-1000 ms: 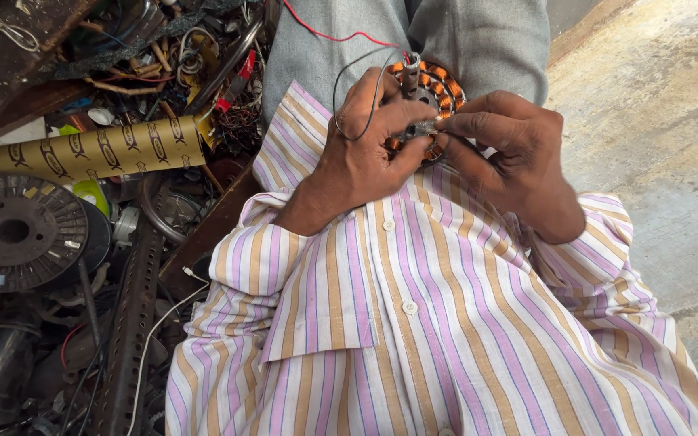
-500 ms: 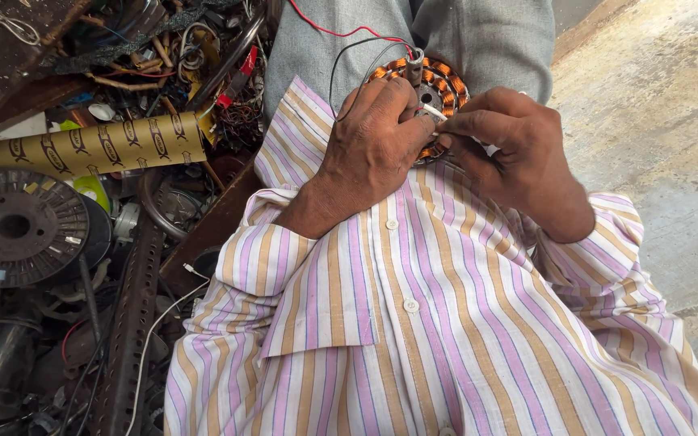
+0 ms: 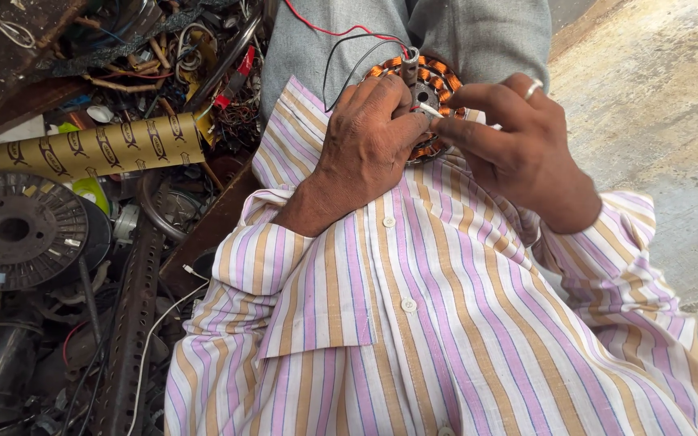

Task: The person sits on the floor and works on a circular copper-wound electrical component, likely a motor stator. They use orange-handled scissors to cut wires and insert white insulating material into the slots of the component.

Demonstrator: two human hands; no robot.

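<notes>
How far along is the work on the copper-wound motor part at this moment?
Done: the stator already carries orange copper coils around the visible rim, with red and black leads attached. In hand: the left hand steadies it on the lap while the right hand pinches a small white sleeve-like piece near its hub. Left: that piece is not yet seated; the hands hide the near coils, so their state cannot be judged.

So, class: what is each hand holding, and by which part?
Left hand grips the copper-wound stator by its near rim; right hand pinches a thin white sleeve by its end.
</notes>
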